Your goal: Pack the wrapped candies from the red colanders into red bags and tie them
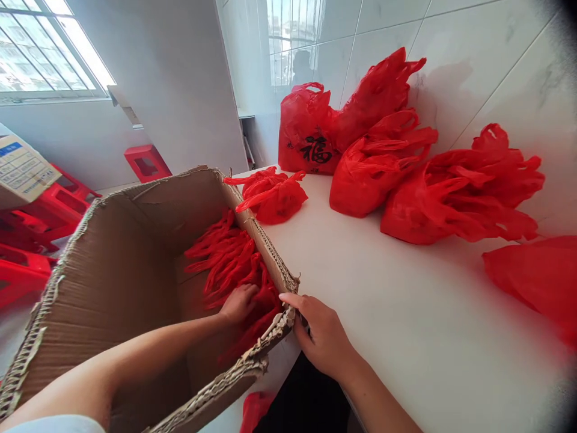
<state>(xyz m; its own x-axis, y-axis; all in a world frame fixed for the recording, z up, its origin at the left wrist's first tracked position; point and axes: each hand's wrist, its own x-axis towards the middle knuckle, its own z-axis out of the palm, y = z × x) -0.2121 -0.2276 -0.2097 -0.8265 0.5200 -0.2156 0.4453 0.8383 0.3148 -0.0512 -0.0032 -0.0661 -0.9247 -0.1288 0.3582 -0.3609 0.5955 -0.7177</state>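
At the near corner, the person's right hand (pixel 320 334) clasps the torn rim of one large cardboard box (pixel 112 288), with a digit over the edge and the rest of the hand outside. The left hand (pixel 241 300) is down inside the box, touching the red bags (pixel 229 252) bunched along its right-hand wall; its fingertips are lost among them, so whether it grips one cannot be told. Below the right hand, one piece of red plastic (pixel 256 409) shows at the lower edge.

The bags in the box look thin, soft and slippery, likely to slide over each other; the gathered handles seem the surest place to take hold, since the film could stretch or tear. They overlap too much to count. The box looks stiff in its walls but ragged at the rim, where a loose ply could peel away; a grip lower on the board would probably be firmer.

Beside the box, on the white table (pixel 383 313), sits one small red bag (pixel 279 198) with its loops towards the rim. Farther over are four fuller bags (pixel 451 198), one printed with a black character, and one more red bag (pixel 541 270) at the right edge, blurred, perhaps also filled. They look heavier and saggy, best lifted by both loops.

Beyond stand several overlapping red stools (pixel 63 207), one printed carton (pixel 24 171), one barred window (pixel 40 54) and the tiled wall (pixel 487 36).
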